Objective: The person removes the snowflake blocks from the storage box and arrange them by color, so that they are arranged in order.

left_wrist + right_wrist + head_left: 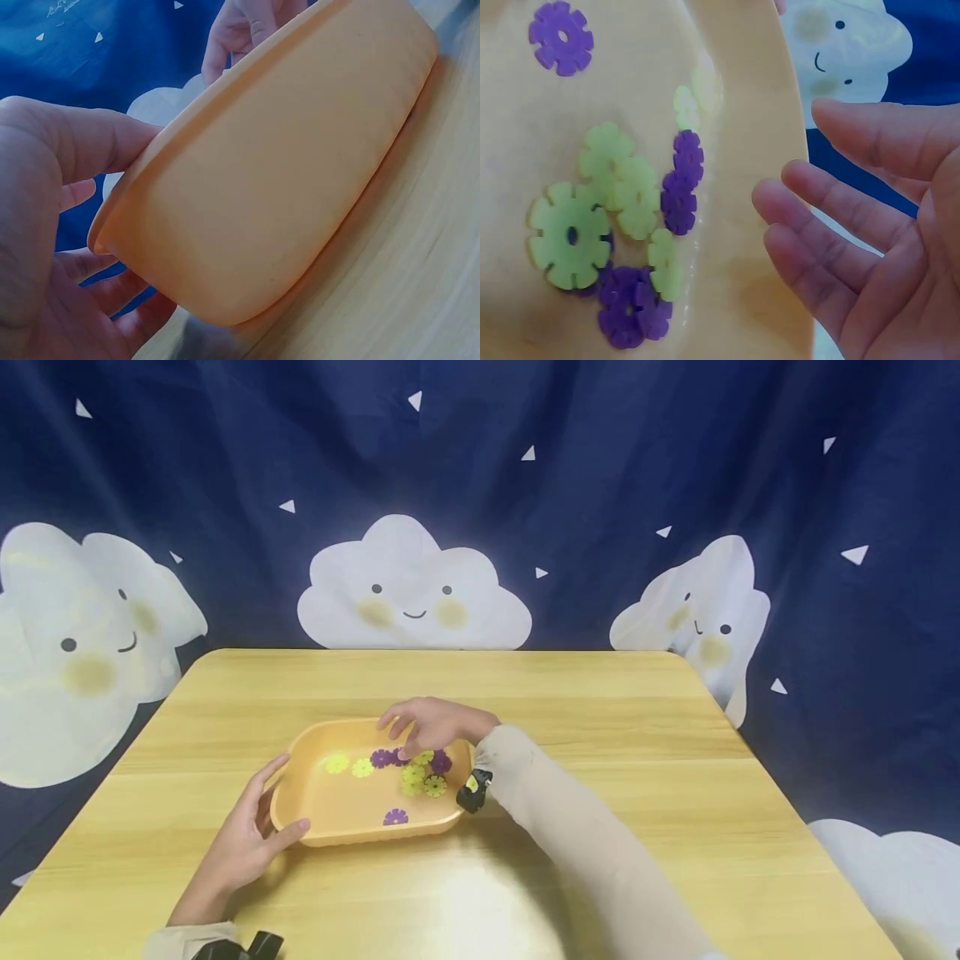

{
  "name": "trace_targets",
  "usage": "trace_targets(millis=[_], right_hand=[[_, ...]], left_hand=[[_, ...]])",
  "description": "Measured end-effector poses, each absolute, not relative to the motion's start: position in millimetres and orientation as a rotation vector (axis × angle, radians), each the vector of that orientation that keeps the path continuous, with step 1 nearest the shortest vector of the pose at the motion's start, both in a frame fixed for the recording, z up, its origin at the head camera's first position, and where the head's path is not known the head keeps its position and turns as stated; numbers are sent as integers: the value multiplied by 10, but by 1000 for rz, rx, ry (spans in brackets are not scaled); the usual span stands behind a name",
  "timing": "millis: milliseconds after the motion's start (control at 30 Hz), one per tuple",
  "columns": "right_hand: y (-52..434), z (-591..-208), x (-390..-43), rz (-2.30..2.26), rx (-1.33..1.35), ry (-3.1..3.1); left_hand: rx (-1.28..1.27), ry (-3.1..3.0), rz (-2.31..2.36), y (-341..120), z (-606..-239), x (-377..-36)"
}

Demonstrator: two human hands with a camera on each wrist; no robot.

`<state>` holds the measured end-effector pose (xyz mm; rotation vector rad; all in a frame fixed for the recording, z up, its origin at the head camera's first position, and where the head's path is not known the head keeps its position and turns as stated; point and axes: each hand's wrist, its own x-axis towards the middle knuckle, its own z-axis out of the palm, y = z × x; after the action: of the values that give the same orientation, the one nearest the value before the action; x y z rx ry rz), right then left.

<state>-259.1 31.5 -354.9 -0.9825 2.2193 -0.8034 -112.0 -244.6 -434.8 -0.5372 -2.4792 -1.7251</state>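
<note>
An orange tray [352,814] sits on the wooden table [615,752], a little left of centre. In it lie several flat flower-shaped pieces: yellow ones [337,763], a mixed purple and yellow cluster [423,772], and a lone purple piece [395,817]. My left hand [266,806] holds the tray's near-left corner, thumb on the front wall and fingers along the left side. The left wrist view shows the tray's outer wall [285,165] between thumb and fingers of the left hand [82,191]. My right hand [420,727] hovers over the cluster with fingers spread. The right hand [810,172] holds nothing beside the cluster [630,307].
A dark blue backdrop with white clouds [412,585] hangs behind the table's far edge. A small black wrist camera [474,789] sits on my right sleeve next to the tray's right end. Bare tabletop lies right of and beyond the tray.
</note>
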Motion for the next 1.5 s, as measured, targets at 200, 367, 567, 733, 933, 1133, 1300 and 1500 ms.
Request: trace_targets(millis=[200, 367, 567, 733, 933, 1133, 1300, 1500], right_hand=[[180, -3549, -2623, -738, -933, 2215], [155, -3596, -2650, -683, -928, 2209], [212, -3629, -2659, -622, -922, 2181], [219, -3671, -2660, -620, -896, 2131], [185, -3732, -2652, -602, -891, 2121], [141, -3780, -2638, -628, -886, 2092], [113, -3791, -2627, -545, -907, 2162], [77, -3842, -2635, -583, -903, 2153]], left_hand=[[-538, -2468, -1710, -2478, -4361, -1076], [-554, -2467, -1722, -2455, -4381, -1095], [-560, -2482, -1724, -2414, -4386, -1125], [-576, -2467, -1733, -2398, -4397, -1148], [-579, -2457, -1738, -2391, -4422, -1157], [-582, -2448, -1741, -2404, -4420, -1134], [-579, -2455, -1735, -2416, -4399, -1130], [-571, -2452, -1717, -2433, -4385, -1128]])
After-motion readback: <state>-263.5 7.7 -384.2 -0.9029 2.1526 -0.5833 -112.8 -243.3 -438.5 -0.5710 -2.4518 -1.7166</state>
